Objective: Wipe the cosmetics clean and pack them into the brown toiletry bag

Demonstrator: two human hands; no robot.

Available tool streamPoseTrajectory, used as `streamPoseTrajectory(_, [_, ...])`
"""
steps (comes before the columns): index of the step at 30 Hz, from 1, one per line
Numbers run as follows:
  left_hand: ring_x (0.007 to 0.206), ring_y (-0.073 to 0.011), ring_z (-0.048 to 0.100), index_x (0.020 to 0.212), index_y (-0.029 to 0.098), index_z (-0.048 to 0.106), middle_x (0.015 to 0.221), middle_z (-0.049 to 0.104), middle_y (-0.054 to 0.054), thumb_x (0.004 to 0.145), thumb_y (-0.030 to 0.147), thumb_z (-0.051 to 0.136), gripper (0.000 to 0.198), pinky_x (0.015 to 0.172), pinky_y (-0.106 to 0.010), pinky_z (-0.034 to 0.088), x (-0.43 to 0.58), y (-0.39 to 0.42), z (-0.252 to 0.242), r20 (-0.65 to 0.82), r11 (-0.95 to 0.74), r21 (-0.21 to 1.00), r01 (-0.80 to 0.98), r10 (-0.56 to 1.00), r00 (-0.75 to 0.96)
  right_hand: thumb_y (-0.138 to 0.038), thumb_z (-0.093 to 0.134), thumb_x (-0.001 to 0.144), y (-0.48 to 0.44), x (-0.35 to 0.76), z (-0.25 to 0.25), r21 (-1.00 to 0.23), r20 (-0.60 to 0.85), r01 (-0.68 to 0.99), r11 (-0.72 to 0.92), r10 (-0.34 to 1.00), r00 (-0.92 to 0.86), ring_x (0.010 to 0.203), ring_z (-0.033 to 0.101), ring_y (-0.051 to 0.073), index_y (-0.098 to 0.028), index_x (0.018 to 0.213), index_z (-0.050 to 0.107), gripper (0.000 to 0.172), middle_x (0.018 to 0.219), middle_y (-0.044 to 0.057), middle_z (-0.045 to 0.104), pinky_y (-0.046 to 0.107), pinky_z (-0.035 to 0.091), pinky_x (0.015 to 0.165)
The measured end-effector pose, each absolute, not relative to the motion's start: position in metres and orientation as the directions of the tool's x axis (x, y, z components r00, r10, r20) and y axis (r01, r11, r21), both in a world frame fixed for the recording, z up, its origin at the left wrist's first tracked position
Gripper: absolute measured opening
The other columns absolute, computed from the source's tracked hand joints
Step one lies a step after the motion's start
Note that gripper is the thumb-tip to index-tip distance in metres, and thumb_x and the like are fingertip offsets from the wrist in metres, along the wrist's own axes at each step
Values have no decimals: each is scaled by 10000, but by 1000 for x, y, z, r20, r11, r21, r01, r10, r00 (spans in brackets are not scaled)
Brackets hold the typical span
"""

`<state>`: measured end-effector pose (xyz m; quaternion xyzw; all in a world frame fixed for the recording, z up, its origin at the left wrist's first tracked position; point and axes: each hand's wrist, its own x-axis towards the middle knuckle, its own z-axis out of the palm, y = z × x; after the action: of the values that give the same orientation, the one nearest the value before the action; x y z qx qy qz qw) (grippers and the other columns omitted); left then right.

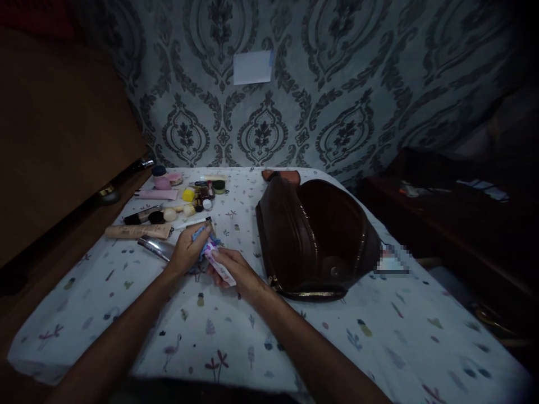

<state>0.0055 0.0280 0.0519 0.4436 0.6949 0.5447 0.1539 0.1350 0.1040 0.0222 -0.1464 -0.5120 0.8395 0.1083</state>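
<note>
In front of me, above the tablecloth, both my hands are closed around small items. My right hand (pixel 236 268) grips a white tube (pixel 226 275) with a purple pattern, its flat end pointing down and right. My left hand (pixel 188 247) is wrapped round a crumpled blue cloth (pixel 201 234) at the tube's upper end. The fingers partly hide where cloth and tube meet. Close by my left hand lie a silver tube (pixel 155 247) and a beige tube (pixel 137 232). An open brown bag (pixel 282 241) stands right of my right hand.
Behind my left hand are several cosmetics, including a pink tube (pixel 158 194), a yellow item (pixel 188 194) and a dark-lidded jar (pixel 159 170). An orange-brown case (pixel 288 177) lies behind the bag. A wooden panel (pixel 54 140) borders the left side; patterned wallpaper rises behind.
</note>
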Motion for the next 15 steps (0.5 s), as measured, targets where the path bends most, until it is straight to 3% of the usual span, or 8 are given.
streamPoseTrajectory(5, [540,-127,394,608,217,419,553,435,36,882,586,477,463,513,-251,343,1,28,51,226,34,917,398,778,-587,-662,698,746,107,138,22,-862,-112,17,-506,156,-981,423,504,84,-135,743,647,530,555,10,637,180,344,376])
streamPoseTrajectory(9, [452,-112,371,556,220,397,465,417,47,824,662,514,530,445,-246,310,5,28,56,130,59,964,259,747,-652,-622,711,758,109,138,19,-781,-64,20,-624,48,-997,506,623,135,-110,850,650,523,660,72,715,216,477,464])
streamPoseTrajectory(12, [405,-100,362,545,216,405,431,415,56,774,683,581,549,416,-238,305,9,28,61,82,61,983,175,706,-703,-535,612,874,109,136,17,-717,-41,13,-697,24,-999,627,694,178,-109,924,642,430,750,108,746,267,549,574])
streamPoseTrajectory(15, [387,-103,390,595,203,486,434,454,57,800,677,575,523,406,-233,321,11,28,61,46,64,990,123,681,-731,-444,553,935,110,134,14,-684,-57,-37,-728,104,-993,644,701,184,-117,950,628,335,763,96,741,302,574,617])
